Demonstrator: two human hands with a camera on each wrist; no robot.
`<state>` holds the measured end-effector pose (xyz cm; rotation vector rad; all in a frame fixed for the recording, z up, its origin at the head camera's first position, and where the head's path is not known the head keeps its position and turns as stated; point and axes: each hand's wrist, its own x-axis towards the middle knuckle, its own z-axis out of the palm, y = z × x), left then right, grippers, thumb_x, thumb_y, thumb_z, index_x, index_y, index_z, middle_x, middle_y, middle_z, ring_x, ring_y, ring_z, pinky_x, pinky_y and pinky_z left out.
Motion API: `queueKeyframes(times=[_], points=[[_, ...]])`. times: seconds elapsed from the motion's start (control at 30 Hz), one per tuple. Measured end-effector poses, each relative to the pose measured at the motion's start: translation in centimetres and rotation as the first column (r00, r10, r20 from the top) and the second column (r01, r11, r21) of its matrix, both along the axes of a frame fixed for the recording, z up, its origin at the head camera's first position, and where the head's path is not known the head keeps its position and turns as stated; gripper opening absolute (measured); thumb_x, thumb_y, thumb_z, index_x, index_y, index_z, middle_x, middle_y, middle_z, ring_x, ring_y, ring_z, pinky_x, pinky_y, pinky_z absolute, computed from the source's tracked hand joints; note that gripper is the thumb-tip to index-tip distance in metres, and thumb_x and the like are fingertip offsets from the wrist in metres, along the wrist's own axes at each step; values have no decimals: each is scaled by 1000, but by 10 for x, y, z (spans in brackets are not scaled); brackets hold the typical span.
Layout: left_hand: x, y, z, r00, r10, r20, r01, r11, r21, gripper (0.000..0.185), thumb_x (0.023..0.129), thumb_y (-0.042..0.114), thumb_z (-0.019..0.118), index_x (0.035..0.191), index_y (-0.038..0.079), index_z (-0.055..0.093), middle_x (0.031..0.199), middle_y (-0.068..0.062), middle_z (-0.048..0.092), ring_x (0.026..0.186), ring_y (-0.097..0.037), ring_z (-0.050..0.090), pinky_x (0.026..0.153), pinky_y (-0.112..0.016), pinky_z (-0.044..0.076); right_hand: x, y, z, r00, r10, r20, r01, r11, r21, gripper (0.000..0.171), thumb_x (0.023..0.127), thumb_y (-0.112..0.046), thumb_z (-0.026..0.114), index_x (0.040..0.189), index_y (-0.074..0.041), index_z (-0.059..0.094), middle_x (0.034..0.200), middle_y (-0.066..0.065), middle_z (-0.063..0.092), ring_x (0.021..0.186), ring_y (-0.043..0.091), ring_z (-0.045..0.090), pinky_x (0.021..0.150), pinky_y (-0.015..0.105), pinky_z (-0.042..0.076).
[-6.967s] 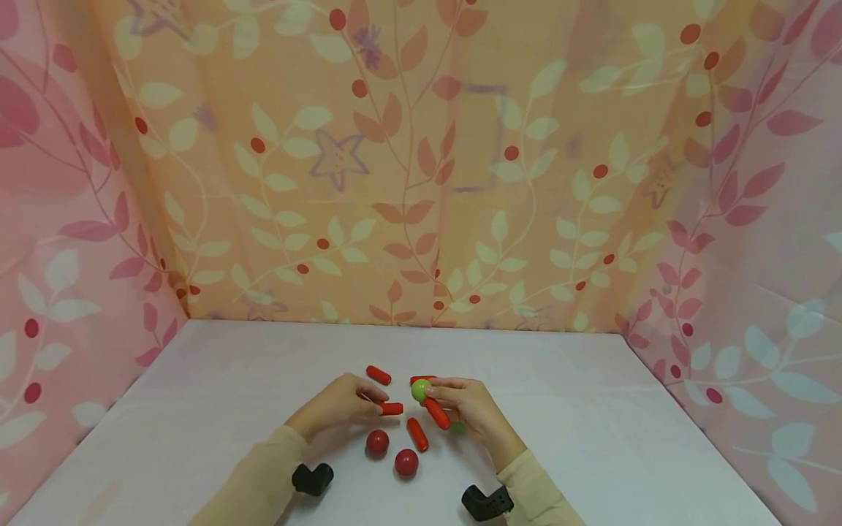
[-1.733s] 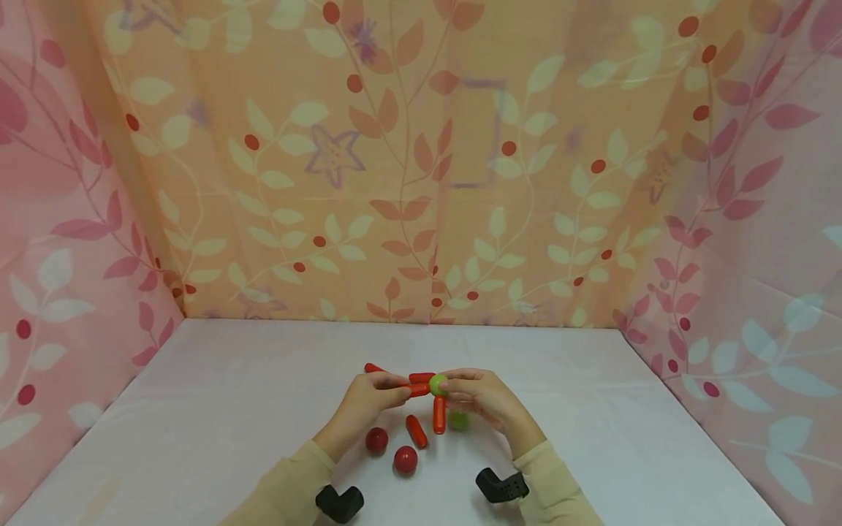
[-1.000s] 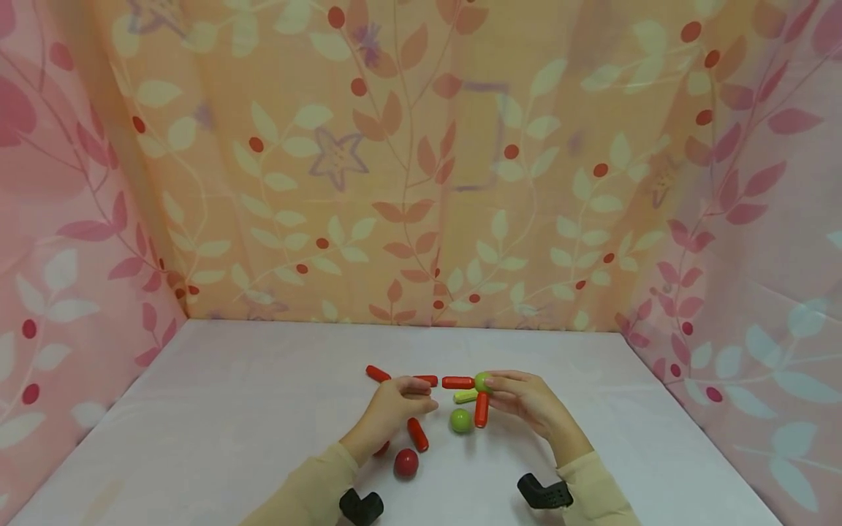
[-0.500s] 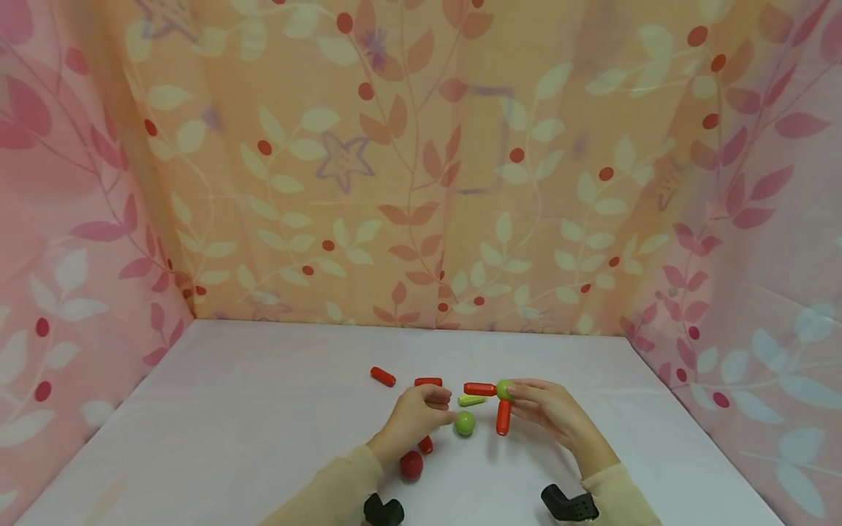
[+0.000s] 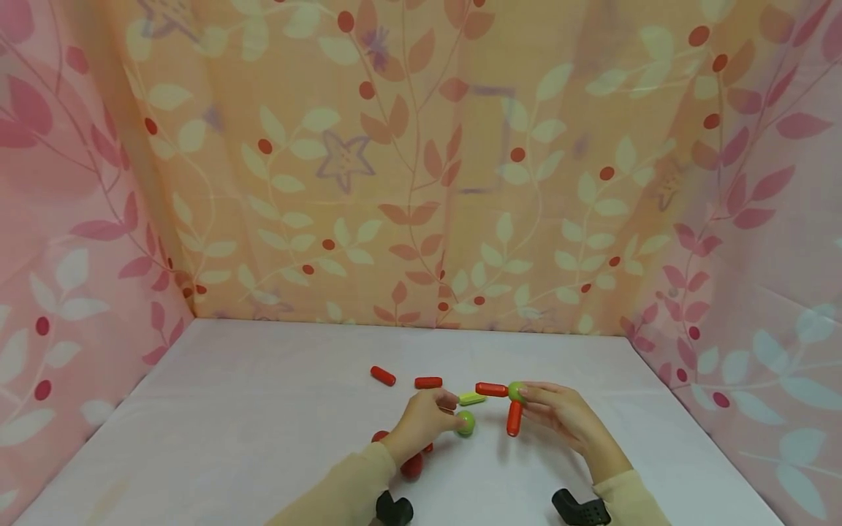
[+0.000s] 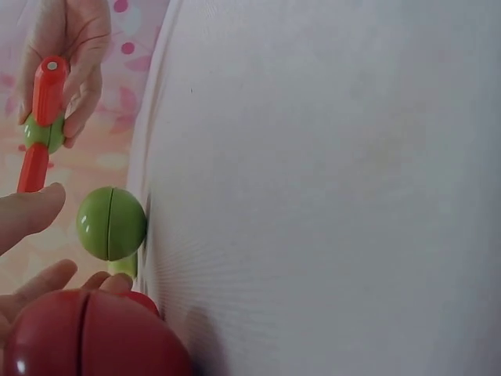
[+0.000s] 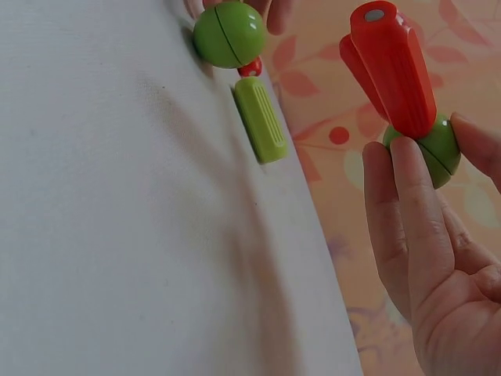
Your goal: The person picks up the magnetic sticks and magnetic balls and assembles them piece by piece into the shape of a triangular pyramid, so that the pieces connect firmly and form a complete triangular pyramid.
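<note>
My right hand (image 5: pixel 566 416) pinches a green ball (image 7: pixel 443 149) between thumb and fingertips, raised above the table. Two red magnetic rods stick out from that ball: one rod (image 5: pixel 491 389) points left, the other rod (image 5: pixel 514 419) points toward me. A metal dot shows on a rod's free end in the right wrist view. My left hand (image 5: pixel 421 425) reaches to a second green ball (image 6: pixel 112 223) on the table, thumb and fingers spread with their tips right at its left side. A lime-green rod (image 7: pixel 262 121) lies just behind this ball.
Two red rods, a left one (image 5: pixel 383 376) and a right one (image 5: pixel 428 382), lie farther back. Beside my left wrist sit two red balls, the nearer ball (image 5: pixel 412 467) and a partly covered ball (image 5: pixel 380 436). Another red rod (image 5: pixel 429 448) is mostly hidden. Patterned cloth (image 5: pixel 408 183) encloses the table.
The red rod from my left hand has joined the right hand's green ball, which held one rod before. My right hand has moved right with it; my left hand has moved to the loose green ball.
</note>
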<state>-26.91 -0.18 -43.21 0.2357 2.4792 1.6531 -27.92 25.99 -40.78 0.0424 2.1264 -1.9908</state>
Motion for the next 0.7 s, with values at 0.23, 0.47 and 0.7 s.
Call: queueKeyframes(times=[0.23,0.47,0.7], points=[[-2,5,-1,1000,10,26,-9,999,-46,36,77,18,85,107,6,70,98,-3,70,91,-19,61,84,-41,54,1,3,0,1000,-5,10,5,1000,-15,46,94,-22,69,128,7,59,105,-2,73,95,10,72,87,28,58],[-2,8,-2,999,-14,40,16,999,-52,30,77,14,85,104,8,72,93,1,70,90,-16,60,86,-38,56,1,4,-2,999,25,19,-24,999,-37,41,95,-21,68,126,5,61,104,-3,73,94,9,72,87,29,58],[-2,2,-1,999,-12,45,13,999,-35,28,77,15,85,102,10,74,94,2,70,89,-15,60,81,-34,55,2,3,-4,998,63,2,-62,997,-53,37,96,-20,66,124,3,64,106,-3,73,96,8,71,89,28,58]])
